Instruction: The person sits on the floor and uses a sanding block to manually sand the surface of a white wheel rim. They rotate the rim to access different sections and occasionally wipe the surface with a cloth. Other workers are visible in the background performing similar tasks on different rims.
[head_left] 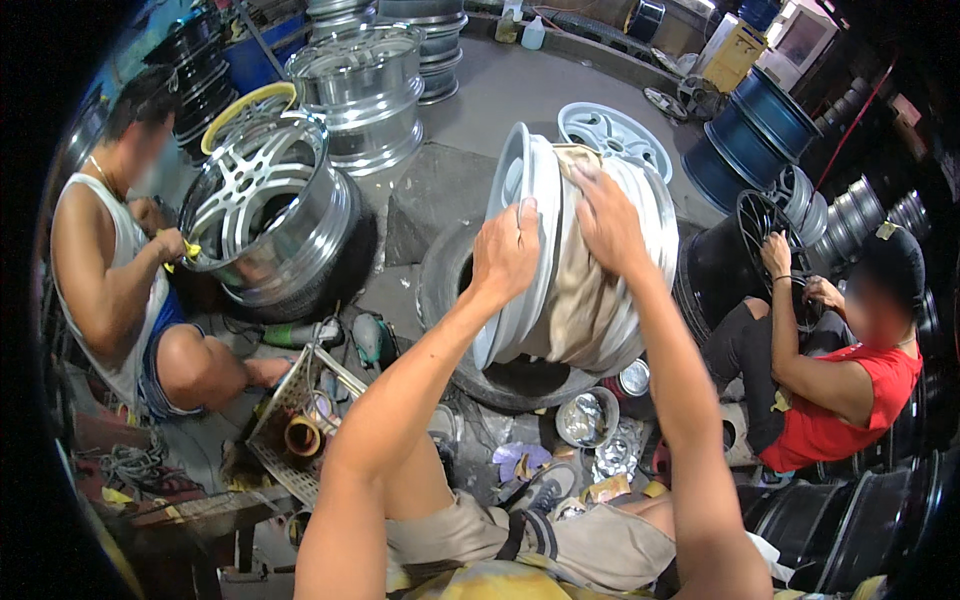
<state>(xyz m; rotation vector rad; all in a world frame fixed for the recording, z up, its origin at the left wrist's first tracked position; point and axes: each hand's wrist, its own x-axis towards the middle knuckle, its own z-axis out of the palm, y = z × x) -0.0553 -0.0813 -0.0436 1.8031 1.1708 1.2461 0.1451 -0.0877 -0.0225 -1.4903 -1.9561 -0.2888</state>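
Note:
A light grey wheel rim (pixel 648 240) stands on its side in front of me, on top of a tyre (pixel 437 285) lying flat. My left hand (pixel 507 252) is closed over the wheel rim's left flange, thumb up. A beige cloth (pixel 575 310) hangs in folds across the barrel. With bent fingers, my right hand (pixel 605 215) holds the cloth against the upper part of the barrel. The far side of the wheel rim is out of sight.
Left, a person (pixel 110 250) works on a polished wheel (pixel 250 200). Right, a person in red (pixel 840 370) handles a black wheel (pixel 765 225). Nearby sit a plastic crate (pixel 290 420), a power tool (pixel 370 340) and a bowl of crumpled foil (pixel 585 418). Another grey wheel (pixel 650 140) lies beyond.

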